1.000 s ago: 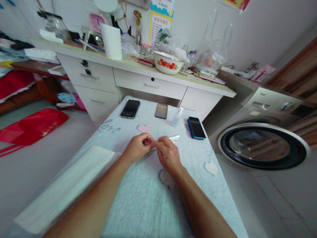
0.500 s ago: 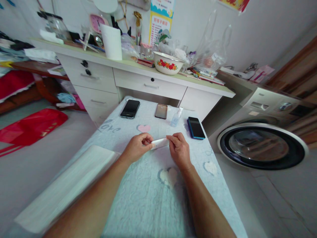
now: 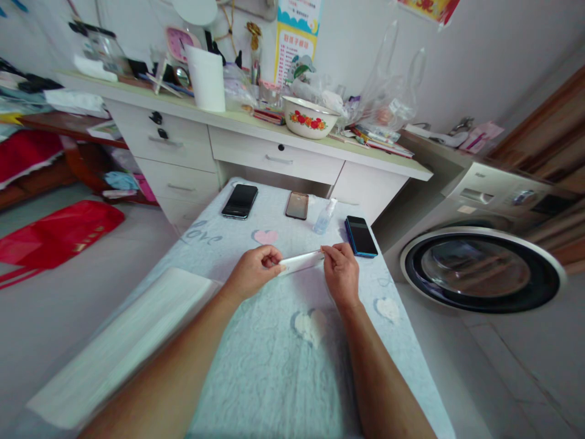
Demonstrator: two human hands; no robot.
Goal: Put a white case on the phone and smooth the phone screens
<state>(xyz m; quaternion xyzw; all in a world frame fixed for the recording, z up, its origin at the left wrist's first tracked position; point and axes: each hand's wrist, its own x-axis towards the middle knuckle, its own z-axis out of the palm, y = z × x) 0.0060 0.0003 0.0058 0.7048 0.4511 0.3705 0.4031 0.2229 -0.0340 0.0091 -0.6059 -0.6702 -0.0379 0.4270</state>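
You have 1 white phone (image 3: 301, 262) between your 2 hands, above or on the middle of the surface (image 3: 265, 378); clearance beneath it cannot be determined. Your left hand (image 3: 256, 271) has its grip closed on the phone's left end; your right hand (image 3: 342, 271) pinches the right end between thumb and fingers.

Done: the phone is taken up and held at both ends. In my judgement, handling is partway through, since neither grip is released. Left: the phone is not yet set down; whether its face has been treated cannot be told at this angle.

Beyond your hands, 4 items lie untouched: a black phone (image 3: 240, 201) at far left, a brown case (image 3: 297, 206) apart from any phone, a clear bottle (image 3: 325, 218), and a blue-edged phone (image 3: 361, 236) near your right hand.
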